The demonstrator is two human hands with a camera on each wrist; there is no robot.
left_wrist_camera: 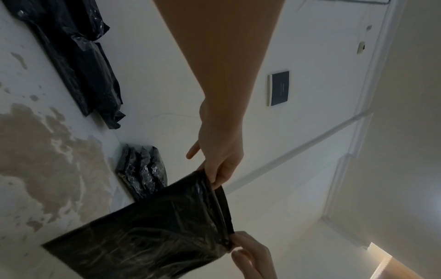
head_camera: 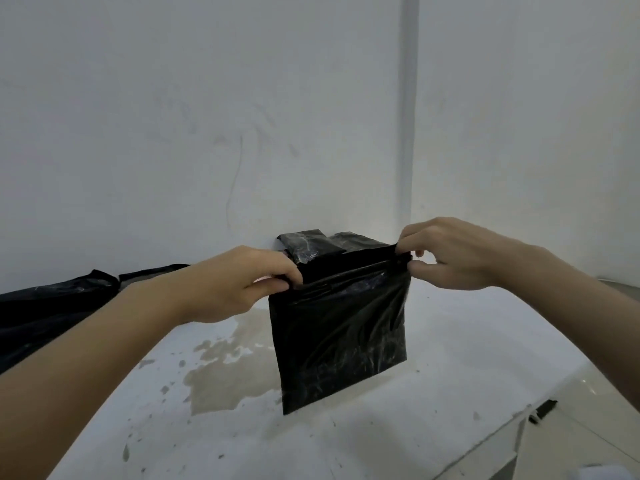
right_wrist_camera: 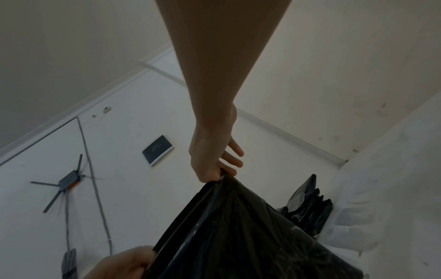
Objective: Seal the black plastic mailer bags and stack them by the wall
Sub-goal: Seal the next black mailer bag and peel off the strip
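A black plastic mailer bag (head_camera: 339,334) hangs upright over the white table (head_camera: 433,403), held by its top corners. My left hand (head_camera: 294,282) pinches the top left corner and my right hand (head_camera: 407,259) pinches the top right one. The flap along the top edge is creased over between them. In the left wrist view the left hand (left_wrist_camera: 213,181) grips the bag (left_wrist_camera: 143,245), and in the right wrist view the right hand (right_wrist_camera: 222,173) grips it (right_wrist_camera: 238,236). A stack of black mailers (head_camera: 311,247) (left_wrist_camera: 143,173) (right_wrist_camera: 307,205) lies against the wall behind the bag.
More black bags (head_camera: 52,299) (left_wrist_camera: 78,62) lie at the left of the table by the wall. A brown patch (head_camera: 225,375) of worn surface marks the tabletop under the bag. The table's edge (head_camera: 512,420) runs down the right. A router (right_wrist_camera: 69,181) hangs on the wall.
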